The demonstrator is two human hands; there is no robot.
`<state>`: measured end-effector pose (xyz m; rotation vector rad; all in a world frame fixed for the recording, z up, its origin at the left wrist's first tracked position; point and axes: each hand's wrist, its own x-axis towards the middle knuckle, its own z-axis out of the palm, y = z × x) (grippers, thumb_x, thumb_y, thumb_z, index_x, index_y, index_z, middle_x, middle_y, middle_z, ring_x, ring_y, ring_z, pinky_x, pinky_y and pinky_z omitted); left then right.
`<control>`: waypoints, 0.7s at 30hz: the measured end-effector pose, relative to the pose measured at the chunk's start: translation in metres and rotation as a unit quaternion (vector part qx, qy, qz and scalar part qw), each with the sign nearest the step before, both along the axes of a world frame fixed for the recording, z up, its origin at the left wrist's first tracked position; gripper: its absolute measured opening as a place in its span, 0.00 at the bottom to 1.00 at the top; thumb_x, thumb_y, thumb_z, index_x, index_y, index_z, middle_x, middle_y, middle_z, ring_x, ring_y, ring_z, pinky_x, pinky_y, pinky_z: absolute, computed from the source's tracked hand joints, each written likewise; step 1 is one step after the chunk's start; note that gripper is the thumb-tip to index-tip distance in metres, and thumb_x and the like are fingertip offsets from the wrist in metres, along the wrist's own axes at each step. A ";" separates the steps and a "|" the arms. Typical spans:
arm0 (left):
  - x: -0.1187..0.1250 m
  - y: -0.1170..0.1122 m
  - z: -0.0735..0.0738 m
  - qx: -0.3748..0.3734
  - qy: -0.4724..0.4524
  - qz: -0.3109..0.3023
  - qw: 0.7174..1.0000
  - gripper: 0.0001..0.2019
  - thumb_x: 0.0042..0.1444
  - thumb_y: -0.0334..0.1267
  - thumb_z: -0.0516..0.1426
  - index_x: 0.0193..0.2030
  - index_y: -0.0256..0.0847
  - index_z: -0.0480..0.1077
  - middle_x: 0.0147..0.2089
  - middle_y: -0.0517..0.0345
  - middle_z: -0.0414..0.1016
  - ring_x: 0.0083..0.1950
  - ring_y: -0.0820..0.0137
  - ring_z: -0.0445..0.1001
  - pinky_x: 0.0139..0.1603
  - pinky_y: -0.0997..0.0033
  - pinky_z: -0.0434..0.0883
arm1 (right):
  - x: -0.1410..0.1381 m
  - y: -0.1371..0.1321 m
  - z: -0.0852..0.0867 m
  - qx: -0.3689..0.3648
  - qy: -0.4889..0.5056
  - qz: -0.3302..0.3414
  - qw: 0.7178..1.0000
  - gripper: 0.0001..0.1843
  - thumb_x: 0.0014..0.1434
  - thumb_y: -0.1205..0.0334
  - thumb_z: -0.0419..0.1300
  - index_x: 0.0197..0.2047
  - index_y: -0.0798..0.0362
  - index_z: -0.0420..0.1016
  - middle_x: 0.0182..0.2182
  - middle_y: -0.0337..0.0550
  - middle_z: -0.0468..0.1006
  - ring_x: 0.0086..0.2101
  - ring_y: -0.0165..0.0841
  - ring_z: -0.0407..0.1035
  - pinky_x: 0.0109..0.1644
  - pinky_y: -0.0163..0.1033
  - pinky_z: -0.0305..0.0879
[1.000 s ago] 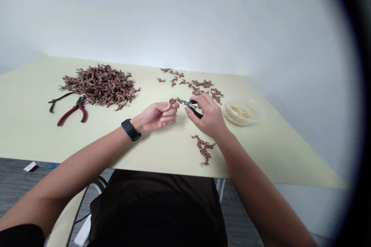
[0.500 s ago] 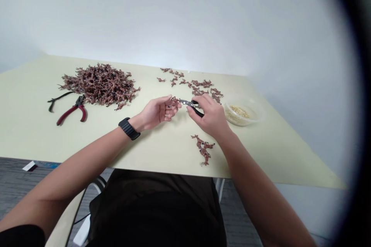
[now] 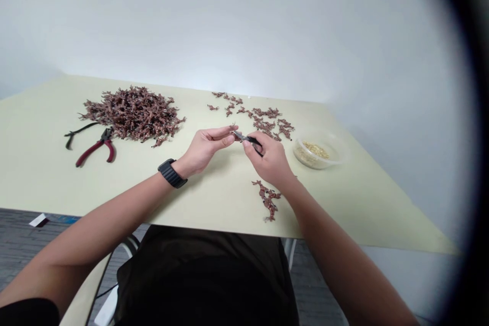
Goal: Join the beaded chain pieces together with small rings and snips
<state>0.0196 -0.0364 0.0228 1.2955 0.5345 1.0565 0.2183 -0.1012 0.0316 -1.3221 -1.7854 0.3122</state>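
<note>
- Pale green counter (image 3: 126,188), brown sprig heap (image 3: 132,114) behind
- Left hand (image 3: 202,150) now turned over, pinching one small sprig (image 3: 232,126)
- Right hand (image 3: 267,160) gripping black-handled pliers (image 3: 248,138), tips at sprig

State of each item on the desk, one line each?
left hand: pinching a small brown sprig in its fingertips
right hand: holding small black-handled pliers, tips at the sprig
red-handled pliers: lying down, handles apart
black-handled tool: lying beside the red-handled pliers
sprig heap: tangled pile
loose sprigs: scattered
clear bowl: uncovered, holding gold-coloured bits
</note>
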 end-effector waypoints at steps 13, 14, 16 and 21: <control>-0.018 0.001 0.022 0.294 0.168 0.143 0.930 0.14 0.55 0.40 0.72 0.49 0.53 0.85 0.58 0.55 0.82 0.67 0.58 0.73 0.76 0.52 0.59 | -0.009 -0.006 0.007 -0.311 0.320 0.137 0.884 0.22 0.67 0.37 0.57 0.38 0.48 0.70 0.27 0.34 0.52 0.25 0.29 0.42 0.24 0.36 0.38; -0.016 0.002 0.021 0.272 0.159 0.145 0.938 0.15 0.54 0.41 0.72 0.49 0.51 0.85 0.58 0.54 0.82 0.66 0.57 0.73 0.75 0.51 0.61 | -0.007 -0.005 0.006 -0.293 0.301 0.118 0.900 0.22 0.67 0.36 0.56 0.38 0.48 0.71 0.27 0.34 0.54 0.24 0.29 0.44 0.24 0.36 0.40; -0.012 0.004 0.017 0.189 0.108 0.149 0.965 0.17 0.52 0.43 0.73 0.50 0.47 0.85 0.56 0.51 0.83 0.62 0.56 0.77 0.72 0.51 0.67 | -0.001 -0.001 0.004 -0.211 0.231 0.064 0.947 0.22 0.68 0.37 0.56 0.38 0.48 0.72 0.28 0.37 0.61 0.25 0.30 0.51 0.25 0.37 0.49; -0.004 0.008 0.003 -0.078 -0.015 -0.014 0.997 0.21 0.53 0.43 0.73 0.52 0.39 0.84 0.51 0.47 0.84 0.51 0.64 0.82 0.65 0.57 0.73 | 0.011 0.007 -0.004 -0.008 0.048 -0.030 0.998 0.15 0.69 0.46 0.58 0.44 0.48 0.75 0.34 0.42 0.74 0.35 0.37 0.67 0.40 0.42 0.64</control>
